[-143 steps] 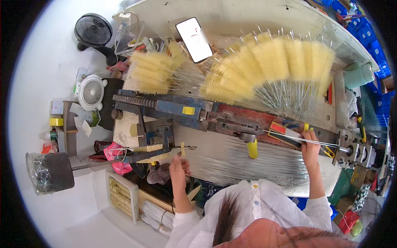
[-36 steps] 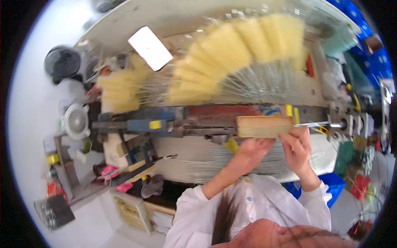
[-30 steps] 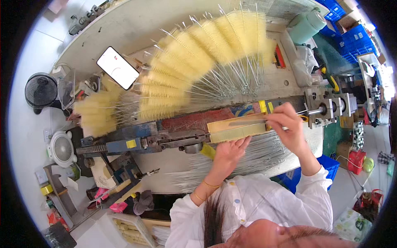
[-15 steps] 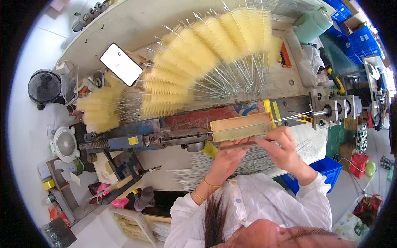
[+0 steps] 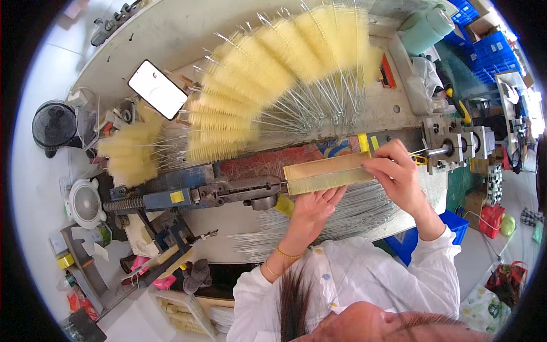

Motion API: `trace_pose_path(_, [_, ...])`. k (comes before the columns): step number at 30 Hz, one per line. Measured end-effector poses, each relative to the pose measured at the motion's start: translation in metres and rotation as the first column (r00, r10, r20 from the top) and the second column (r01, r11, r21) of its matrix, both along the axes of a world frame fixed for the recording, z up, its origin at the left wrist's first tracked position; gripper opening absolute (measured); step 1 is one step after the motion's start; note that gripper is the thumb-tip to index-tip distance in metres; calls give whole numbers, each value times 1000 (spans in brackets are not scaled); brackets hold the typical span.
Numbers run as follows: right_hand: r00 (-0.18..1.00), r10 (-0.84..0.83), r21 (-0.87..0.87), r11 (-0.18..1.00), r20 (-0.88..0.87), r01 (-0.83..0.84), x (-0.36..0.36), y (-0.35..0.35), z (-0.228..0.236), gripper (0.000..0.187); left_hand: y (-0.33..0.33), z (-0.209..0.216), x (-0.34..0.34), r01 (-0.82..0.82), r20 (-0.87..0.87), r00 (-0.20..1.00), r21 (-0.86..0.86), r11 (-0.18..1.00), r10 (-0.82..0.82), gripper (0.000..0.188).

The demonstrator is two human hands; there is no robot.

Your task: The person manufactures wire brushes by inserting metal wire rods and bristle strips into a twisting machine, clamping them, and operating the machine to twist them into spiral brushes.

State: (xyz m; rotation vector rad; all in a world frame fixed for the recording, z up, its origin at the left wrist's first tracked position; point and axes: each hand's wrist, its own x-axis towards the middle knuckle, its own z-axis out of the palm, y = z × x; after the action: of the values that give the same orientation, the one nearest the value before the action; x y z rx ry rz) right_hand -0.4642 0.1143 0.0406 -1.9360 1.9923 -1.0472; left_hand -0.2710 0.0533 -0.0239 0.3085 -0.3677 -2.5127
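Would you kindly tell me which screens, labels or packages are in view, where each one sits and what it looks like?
Phone: far left of the bench, propped tilted; a dark-edged rectangle with a lit white screen.
Yellow labels: two small upright strips on the machine, just above the right hand.
Yellow tag: small square on the blue machine rail.
Blue crates: stacked at the far right.

soft yellow bristle strip point(image 5: 327, 174), bare metal wires point(image 5: 342, 214)
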Motion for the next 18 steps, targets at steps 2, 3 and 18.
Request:
trace_pose_path(2, [999,-3,-51,999,-41,1,-1,8,-1,28,-1,-1,2,13,17,1000,3,1000,-13,72])
trace_pose_path(3, [996,77,-57,995,-51,-80,0,18,-2,33,-1,-1,4,28,31,999,6,1000,-28,72])
trace_pose_path(18, [987,-56,-131,991,-153,36,32,58,1,44,-13,2,-4,-41,-45,998,97,994,45,48])
